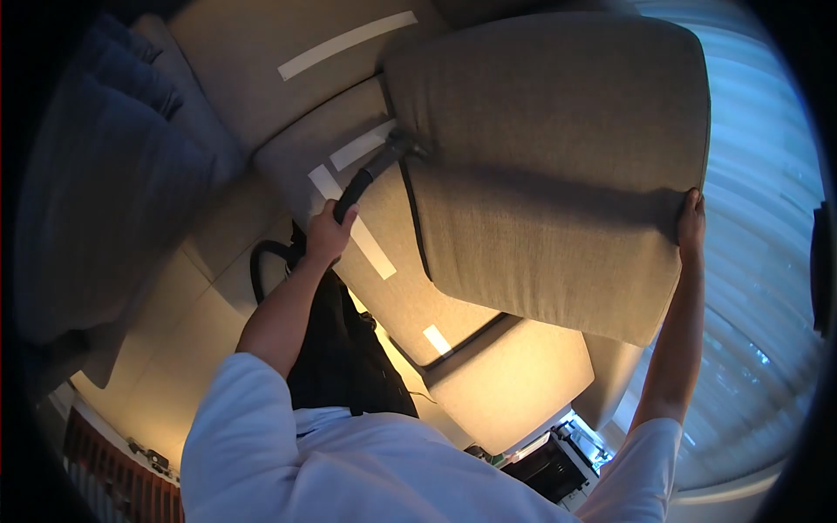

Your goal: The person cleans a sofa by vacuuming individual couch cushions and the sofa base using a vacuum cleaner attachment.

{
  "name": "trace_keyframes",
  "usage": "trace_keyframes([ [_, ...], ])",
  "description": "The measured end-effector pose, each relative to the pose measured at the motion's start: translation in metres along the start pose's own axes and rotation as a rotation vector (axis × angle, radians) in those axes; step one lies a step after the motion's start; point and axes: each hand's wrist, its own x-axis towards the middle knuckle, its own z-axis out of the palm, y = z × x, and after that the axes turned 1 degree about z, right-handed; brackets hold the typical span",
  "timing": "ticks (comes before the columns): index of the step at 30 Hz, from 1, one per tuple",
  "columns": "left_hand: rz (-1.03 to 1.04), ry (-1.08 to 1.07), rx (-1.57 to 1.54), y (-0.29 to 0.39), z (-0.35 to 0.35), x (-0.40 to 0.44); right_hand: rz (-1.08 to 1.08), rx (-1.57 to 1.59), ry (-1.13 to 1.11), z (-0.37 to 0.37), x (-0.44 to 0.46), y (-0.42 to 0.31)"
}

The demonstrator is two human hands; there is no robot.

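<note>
My left hand [327, 235] is wrapped round the black handle of a vacuum cleaner wand [356, 193]. Its dark nozzle [403, 144] is at the left edge of a large grey-brown sofa cushion [558, 96]; I cannot tell whether it touches the fabric. The cushion is tilted up off the sofa base [401, 244]. On the cushion's right edge my right hand [691, 222] is closed, gripping it, with the fingertips partly hidden. A black hose [261, 257] bends behind my left forearm.
Pale strips [375, 248] lie on the sofa base. Another seat section [514, 375] sits nearer me. Sheer curtains [758, 261] hang at the right. Dark fabric [113, 174] covers furniture at the left, above a tiled floor [157, 349].
</note>
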Motion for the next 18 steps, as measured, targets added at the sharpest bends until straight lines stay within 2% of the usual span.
trace_keyframes([
  [3,0.133,0.214,-0.227,0.024,-0.027,0.041,0.042,-0.009,0.037,0.0,-0.007,-0.009],
  [7,-0.114,0.161,-0.404,0.067,-0.038,0.143,-0.001,0.014,0.038,0.001,-0.006,-0.005],
  [10,-0.233,0.114,-0.577,0.054,0.009,0.14,0.037,-0.017,0.03,-0.002,-0.012,-0.012],
  [13,-0.274,0.033,-0.53,0.035,0.043,0.049,-0.015,0.01,0.005,0.002,-0.006,-0.004],
  [14,-0.349,-0.057,-0.681,0.022,0.043,0.021,-0.015,-0.001,0.003,0.002,-0.003,-0.004],
  [15,-0.423,-0.067,-0.682,0.015,0.038,0.003,-0.01,-0.012,0.002,0.002,-0.002,-0.002],
  [18,-0.358,0.038,-0.643,0.018,0.011,0.022,-0.031,-0.023,0.007,0.0,-0.01,-0.011],
])
